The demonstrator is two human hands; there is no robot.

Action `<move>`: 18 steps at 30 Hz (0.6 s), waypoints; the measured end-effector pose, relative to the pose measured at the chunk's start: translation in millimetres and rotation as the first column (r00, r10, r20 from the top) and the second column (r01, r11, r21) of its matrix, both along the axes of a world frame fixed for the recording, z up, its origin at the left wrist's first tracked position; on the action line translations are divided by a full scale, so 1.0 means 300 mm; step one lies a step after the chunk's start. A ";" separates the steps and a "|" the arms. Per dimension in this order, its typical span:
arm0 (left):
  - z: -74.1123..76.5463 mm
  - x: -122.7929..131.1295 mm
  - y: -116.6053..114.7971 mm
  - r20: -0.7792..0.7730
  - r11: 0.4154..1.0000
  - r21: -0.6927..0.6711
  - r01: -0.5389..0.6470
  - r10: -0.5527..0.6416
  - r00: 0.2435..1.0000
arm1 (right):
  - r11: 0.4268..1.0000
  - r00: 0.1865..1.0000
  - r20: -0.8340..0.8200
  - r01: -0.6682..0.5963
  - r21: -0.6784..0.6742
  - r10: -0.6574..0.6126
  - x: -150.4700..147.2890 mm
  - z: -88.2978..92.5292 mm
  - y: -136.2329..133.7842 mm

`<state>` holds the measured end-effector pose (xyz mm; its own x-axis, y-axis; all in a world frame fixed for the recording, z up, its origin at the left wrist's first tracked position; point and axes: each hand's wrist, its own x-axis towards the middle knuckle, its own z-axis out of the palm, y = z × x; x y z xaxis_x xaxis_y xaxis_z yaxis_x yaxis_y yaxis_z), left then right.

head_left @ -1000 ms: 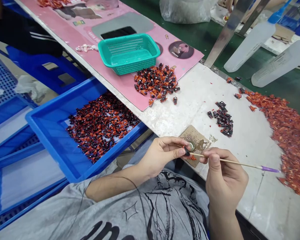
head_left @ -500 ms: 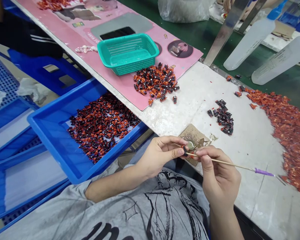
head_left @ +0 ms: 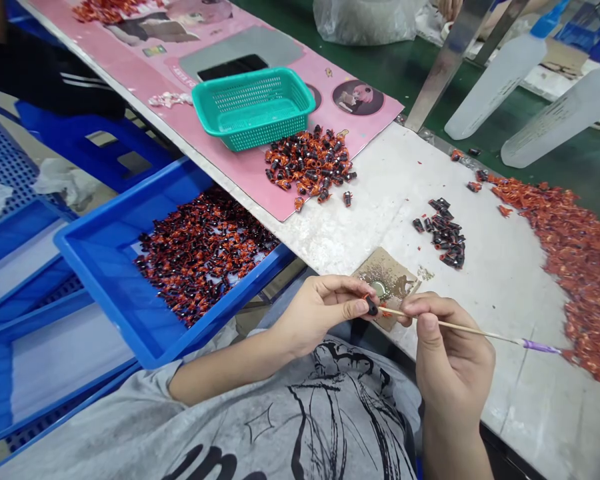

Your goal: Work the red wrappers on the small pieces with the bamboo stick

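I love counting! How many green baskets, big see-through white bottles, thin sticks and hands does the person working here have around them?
Teal plastic mesh basket: 1
Translucent white plastic bottles: 2
Thin wooden stick with purple end: 1
Person's own left hand and right hand: 2
Total: 6

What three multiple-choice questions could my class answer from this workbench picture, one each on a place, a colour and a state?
1. Where does the teal plastic basket sit?
A) Inside the blue tray
B) On the pink printed mat
C) On the floor

2. What colour is the tip of the thin wooden stick?
A) Red
B) Green
C) Purple

3. What is the left hand doing?
A) Pinching a small black-and-orange piece
B) Resting flat in the blue tray
C) Lifting the basket

Answers:
1. B, its base rests on the mat.
2. C, the purple tip extends beyond the right hand.
3. A, the thumb and fingers close on the piece.
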<state>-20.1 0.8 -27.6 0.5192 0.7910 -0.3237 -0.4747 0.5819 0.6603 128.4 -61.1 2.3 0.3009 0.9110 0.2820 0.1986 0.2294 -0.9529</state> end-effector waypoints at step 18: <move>-0.001 0.008 -0.003 -0.095 0.999 0.043 0.003 0.001 0.996 | 0.999 0.990 0.139 -0.033 0.040 0.027 0.009 -0.011 0.000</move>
<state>-17.7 -0.2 -28.0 0.4885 0.8048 -0.3371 -0.4084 0.5523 0.7268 130.9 -61.3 -1.1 0.2290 0.9053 0.3578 0.3204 0.2770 -0.9059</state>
